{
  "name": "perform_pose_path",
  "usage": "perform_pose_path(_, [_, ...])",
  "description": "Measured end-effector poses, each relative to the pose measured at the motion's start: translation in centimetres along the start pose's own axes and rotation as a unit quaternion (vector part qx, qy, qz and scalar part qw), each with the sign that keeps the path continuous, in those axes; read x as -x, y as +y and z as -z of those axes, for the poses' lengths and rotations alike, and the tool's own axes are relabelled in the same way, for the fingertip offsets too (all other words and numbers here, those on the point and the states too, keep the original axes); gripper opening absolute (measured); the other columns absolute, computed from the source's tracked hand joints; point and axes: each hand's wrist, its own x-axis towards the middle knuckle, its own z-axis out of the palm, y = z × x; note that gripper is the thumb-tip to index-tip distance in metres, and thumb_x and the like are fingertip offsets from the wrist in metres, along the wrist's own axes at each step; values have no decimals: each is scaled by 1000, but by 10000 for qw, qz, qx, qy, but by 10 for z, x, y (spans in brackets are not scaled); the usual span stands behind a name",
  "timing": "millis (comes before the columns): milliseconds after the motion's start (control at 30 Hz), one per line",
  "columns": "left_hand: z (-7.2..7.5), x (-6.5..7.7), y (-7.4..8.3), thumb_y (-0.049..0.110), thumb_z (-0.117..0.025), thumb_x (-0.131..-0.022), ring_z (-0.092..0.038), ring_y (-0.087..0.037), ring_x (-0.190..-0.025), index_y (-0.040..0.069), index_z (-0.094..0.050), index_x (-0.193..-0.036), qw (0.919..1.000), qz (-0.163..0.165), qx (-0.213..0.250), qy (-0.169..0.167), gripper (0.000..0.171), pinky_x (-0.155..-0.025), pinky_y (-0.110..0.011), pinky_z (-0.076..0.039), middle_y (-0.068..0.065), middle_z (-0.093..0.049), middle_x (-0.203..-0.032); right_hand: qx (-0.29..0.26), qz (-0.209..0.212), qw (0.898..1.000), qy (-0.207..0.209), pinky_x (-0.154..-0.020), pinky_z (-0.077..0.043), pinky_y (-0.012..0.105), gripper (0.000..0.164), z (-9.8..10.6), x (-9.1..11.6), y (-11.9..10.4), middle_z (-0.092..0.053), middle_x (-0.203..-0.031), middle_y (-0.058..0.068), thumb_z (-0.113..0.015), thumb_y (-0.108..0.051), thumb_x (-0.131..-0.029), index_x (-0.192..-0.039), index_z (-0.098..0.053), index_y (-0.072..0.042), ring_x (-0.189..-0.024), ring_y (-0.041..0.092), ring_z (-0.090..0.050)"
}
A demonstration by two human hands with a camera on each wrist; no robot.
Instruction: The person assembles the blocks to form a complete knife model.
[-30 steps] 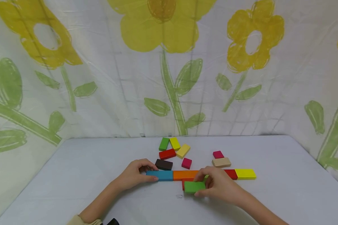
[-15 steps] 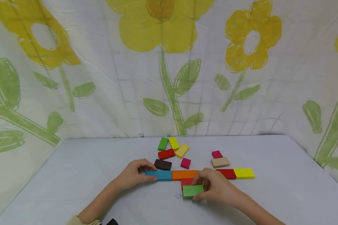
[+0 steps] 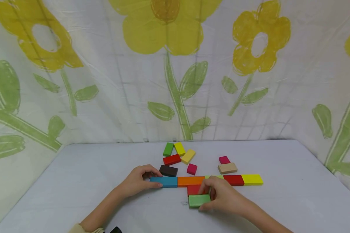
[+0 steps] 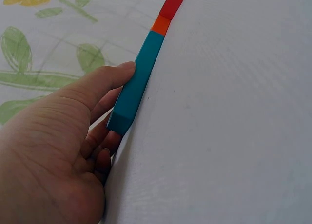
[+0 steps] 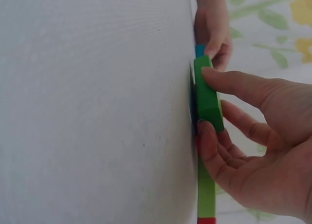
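One green block (image 3: 199, 201), pinched at its right end by the right hand (image 3: 223, 195), is just nearside of a red block (image 3: 193, 189); the left hand (image 3: 139, 182) grips the blue block (image 3: 169, 182). Probably light and rigid, best taken by opposite long edges

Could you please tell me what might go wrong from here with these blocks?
The right grip holds the green block close in front of a red block, and might knock the latter askew. That grip also partly hides the lime block in the head view, and might brush it. The left grip pinches the blue block, which abuts the orange block; a twitch might shift both.
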Motion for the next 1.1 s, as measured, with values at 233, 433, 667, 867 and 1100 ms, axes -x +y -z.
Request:
perform_pose_path(233, [0,-1,0,17,-85,-89,-59,-19,-92,8,-78,-110,10000,60,-29,-17,23,-76,-22,-48,-7,-73,-104,-4,53,10000,-68,-67,-53,23,32,-2,-2,5,-60,-93,-2,-92,-27,-82,-101,-69,-15,-78,13,-58])
perform_pose_path(433, [0,-1,1,17,-85,-90,-59,-18,-92,8,-78,-110,10000,83,-45,-12,23,-76,-22,-48,-6,-73,-103,-116,94,9999,-42,-66,-52,23,32,-4,-1,3,-58,-93,0,-93,-18,-81,-101,-68,-12,-79,16,-57])
perform_pose_path(667, [0,0,0,17,-85,-90,-59,-19,-92,8,-78,-110,10000,48,-34,-23,23,-76,-22,-48,-7,-73,-104,-180,5,9998,-52,-67,-51,22,33,-4,0,0,-57,-94,1,-92,-14,-82,-104,-67,-13,-81,14,-57])
perform_pose_path(867, [0,0,0,17,-85,-90,-59,-19,-92,8,-78,-110,9999,96,-22,-23,23,-76,-21,-48,-7,-72,-103,-138,153,9998,-62,-68,-53,22,35,-5,-3,13,-57,-95,0,-92,-24,-82,-105,-67,-16,-82,14,-58])
perform_pose_path(1100, [0,-1,1,18,-85,-90,-58,-19,-93,9,-78,-110,9999,166,-21,-21,23,-76,-22,-48,-6,-72,-103,-133,233,9996,4,-69,-56,23,38,-11,-14,47,-59,-97,-1,-92,-41,-81,-104,-67,-25,-83,14,-61])
